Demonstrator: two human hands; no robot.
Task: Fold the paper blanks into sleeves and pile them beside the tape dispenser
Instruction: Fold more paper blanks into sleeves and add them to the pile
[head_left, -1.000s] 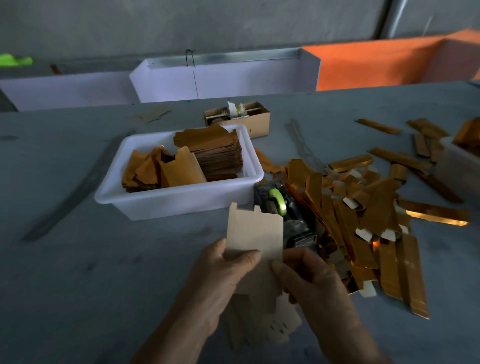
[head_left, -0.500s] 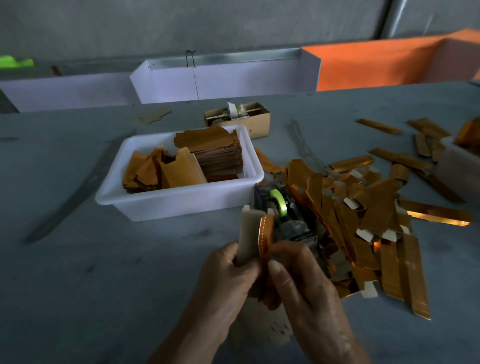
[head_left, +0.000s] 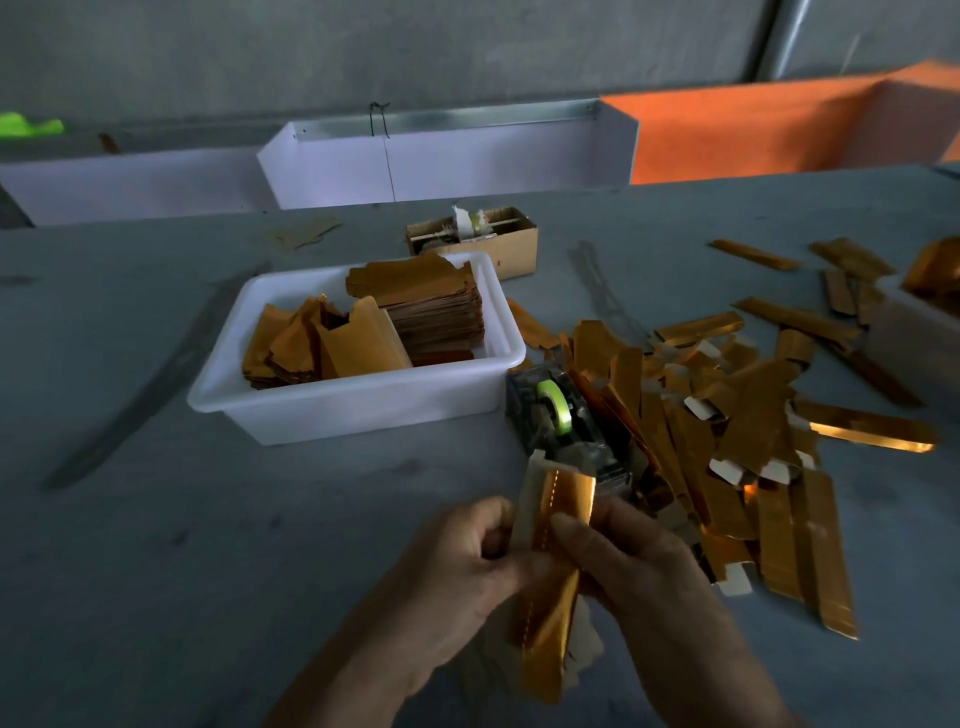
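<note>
Two hands hold one paper blank (head_left: 558, 551), at six o'clock from the tape dispenser (head_left: 563, 415). Your left hand (head_left: 467, 566) and right hand (head_left: 639, 566) pinch it. Press the gold flap flat along the dotted line.

No text, label, brand, number or sign can be read anywhere in the head view. The gold foil blank (head_left: 558, 525) held between the hands shows only a dotted crease line, no print. The tape dispenser (head_left: 563, 421) carries no legible marking, and the small cardboard box (head_left: 501, 236) behind the white tub (head_left: 358, 402) shows bare brown card.
</note>
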